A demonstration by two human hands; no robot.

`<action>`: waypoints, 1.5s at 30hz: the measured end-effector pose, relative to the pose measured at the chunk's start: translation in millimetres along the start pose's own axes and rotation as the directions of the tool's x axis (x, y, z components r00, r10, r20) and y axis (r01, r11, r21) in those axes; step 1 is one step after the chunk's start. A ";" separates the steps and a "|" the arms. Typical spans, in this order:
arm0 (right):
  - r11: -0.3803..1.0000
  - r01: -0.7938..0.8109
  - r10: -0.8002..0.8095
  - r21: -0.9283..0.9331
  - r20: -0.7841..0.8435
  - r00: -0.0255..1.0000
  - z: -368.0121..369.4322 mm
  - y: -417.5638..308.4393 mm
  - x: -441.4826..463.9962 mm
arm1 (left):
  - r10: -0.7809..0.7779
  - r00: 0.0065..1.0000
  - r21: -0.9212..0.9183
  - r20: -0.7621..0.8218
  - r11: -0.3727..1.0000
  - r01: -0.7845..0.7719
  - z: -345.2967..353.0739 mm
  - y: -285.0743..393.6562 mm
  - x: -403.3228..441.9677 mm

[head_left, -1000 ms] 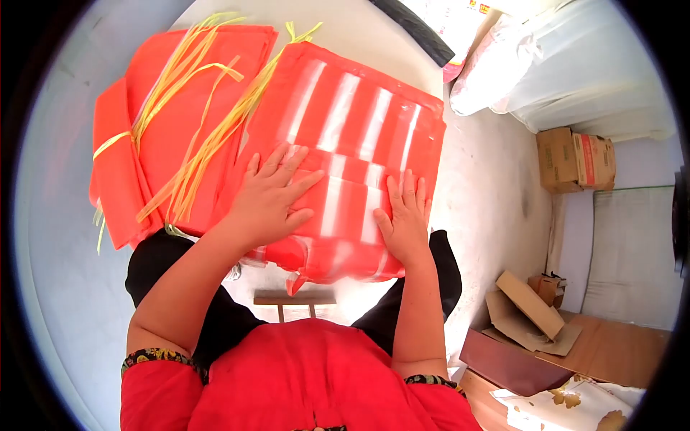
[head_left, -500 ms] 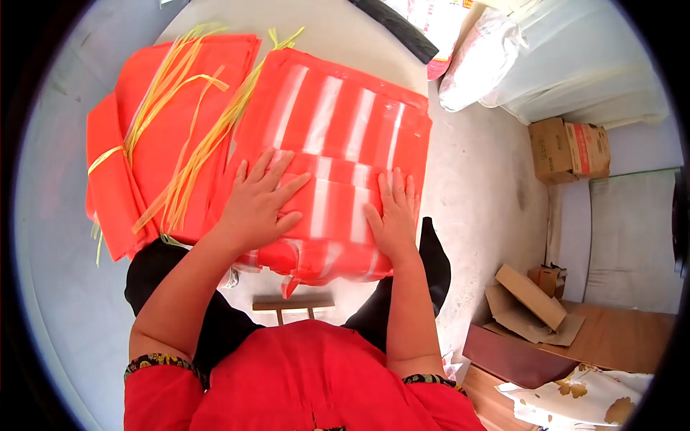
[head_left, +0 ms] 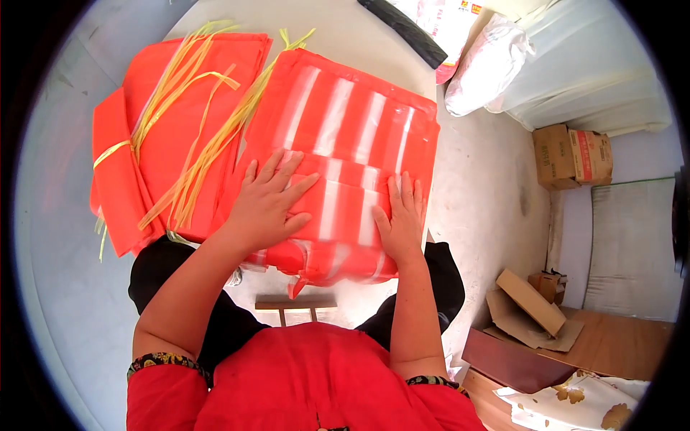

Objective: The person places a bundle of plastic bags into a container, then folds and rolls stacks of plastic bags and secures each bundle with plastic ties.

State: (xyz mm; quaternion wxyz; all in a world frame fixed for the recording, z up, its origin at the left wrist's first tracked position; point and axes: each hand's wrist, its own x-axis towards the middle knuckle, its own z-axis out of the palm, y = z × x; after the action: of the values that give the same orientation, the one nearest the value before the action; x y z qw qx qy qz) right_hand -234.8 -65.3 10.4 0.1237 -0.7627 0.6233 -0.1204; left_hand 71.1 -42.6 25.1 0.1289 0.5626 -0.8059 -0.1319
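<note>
A stack of red-and-white striped plastic sheets (head_left: pixel 343 118), perhaps bags, lies before me with its near edge bunched and hanging over the table edge. My left hand (head_left: pixel 267 201) rests flat on its left part, fingers spread. On the right part lies my right hand (head_left: pixel 402 215), palm down with the fingers stretched out and the thumb apart. Neither hand grips anything. To the left are plain red folded sheets (head_left: pixel 194 115), and a narrow red roll (head_left: pixel 118 165) tied with a yellow strip. Loose yellow plastic strips (head_left: pixel 208 165) lie across the red sheets.
A black roll (head_left: pixel 402 32) lies at the table's far edge (head_left: pixel 316 32). White sacks (head_left: pixel 489 65) stand beyond it. Cardboard boxes (head_left: pixel 571 156) are at the right wall, and an opened carton (head_left: pixel 535 312) sits on a brown wooden cabinet (head_left: pixel 618 345). Below me is a wooden stool (head_left: pixel 295 302).
Both hands stay flat on the striped stack in nearly the same places. The whole view has shifted slightly, so things appear a little further right.
</note>
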 end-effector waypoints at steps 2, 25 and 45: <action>1.000 0.003 -0.003 0.010 -0.004 1.000 0.7 1.0 -0.2 | -0.004 1.000 0.001 0.007 1.000 0.004 -0.5 0.7 0.3; 1.000 -0.014 0.014 -0.022 0.005 1.000 0.5 -2.1 1.8 | 0.000 1.000 0.010 0.010 1.000 0.000 0.1 -0.9 1.2; 1.000 -0.012 0.012 -0.007 0.013 1.000 -2.1 -3.0 2.1 | 0.011 1.000 -0.004 0.027 1.000 -0.011 -2.3 -2.9 0.9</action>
State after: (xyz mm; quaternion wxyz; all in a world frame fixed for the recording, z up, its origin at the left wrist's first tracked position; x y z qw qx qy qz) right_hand -232.4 -66.9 13.5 0.1259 -0.7600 0.6276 -0.1126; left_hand 74.1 -44.5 26.3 0.1200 0.5561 -0.8104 -0.1403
